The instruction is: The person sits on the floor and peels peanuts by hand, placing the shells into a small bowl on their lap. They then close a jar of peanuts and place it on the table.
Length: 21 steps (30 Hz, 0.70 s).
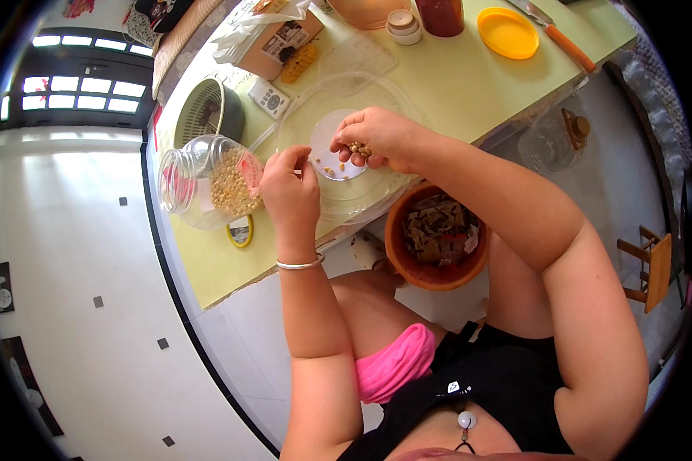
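Observation:
My right hand (380, 142) curls around a small handful of soybeans (357, 149), held over a white round plate (332, 127). A few loose soybeans (329, 170) lie on the plate's near part. Left of it, my left hand (291, 180) is closed, thumb and fingertips pinched together; what is between them, if anything, is too small to make out. Beside my left hand is a clear jar (207, 183) partly filled with soybeans, its mouth toward the left. A large clear round tray (388, 92) surrounds the plate.
A brown bin (392, 242) with scraps stands below the table edge. On the table are a green-grey colander (234, 115), white timer-like device (269, 98), yellow-rimmed mirror (240, 230), cardboard box (273, 50), yellow lid (507, 33) and orange-handled knife (569, 48).

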### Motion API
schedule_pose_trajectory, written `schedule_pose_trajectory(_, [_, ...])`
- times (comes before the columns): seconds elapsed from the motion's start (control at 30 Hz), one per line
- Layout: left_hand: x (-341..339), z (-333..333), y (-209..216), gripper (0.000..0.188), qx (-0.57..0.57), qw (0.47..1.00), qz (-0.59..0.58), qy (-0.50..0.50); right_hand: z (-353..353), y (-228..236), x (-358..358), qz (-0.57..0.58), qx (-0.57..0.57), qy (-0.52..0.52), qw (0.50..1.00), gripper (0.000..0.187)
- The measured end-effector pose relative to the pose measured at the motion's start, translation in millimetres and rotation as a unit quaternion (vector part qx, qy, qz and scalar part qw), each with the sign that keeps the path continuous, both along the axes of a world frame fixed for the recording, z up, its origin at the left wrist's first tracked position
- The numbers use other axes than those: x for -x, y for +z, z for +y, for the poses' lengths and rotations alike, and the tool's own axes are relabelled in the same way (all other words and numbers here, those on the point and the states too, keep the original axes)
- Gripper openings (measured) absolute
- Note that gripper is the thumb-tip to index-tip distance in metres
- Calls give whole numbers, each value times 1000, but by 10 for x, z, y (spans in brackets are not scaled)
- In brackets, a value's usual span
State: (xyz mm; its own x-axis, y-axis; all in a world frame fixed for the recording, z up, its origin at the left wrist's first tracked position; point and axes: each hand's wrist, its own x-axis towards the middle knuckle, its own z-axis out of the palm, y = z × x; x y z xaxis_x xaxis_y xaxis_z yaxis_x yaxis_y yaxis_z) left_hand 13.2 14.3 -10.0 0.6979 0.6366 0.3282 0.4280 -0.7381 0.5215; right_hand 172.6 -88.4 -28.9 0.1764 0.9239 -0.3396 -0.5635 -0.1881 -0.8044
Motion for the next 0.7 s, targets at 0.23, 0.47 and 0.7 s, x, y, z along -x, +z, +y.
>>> schedule_pose_trajectory(0.23, [38, -51, 37, 29, 73, 991, 82, -72, -19, -18, -31, 11, -16, -10, 1000, 14])
schedule_pose_trajectory(0.47, [-89, -222, 2, 30, 128, 987, 35, -92, -26, -18, -32, 34, -24, -38, 998, 15])
schedule_pose_trajectory(0.7, [-217, -343, -35, 23, 132, 983, 16, -124, -20, -53, -39, 119, -52, -121, 984, 14])
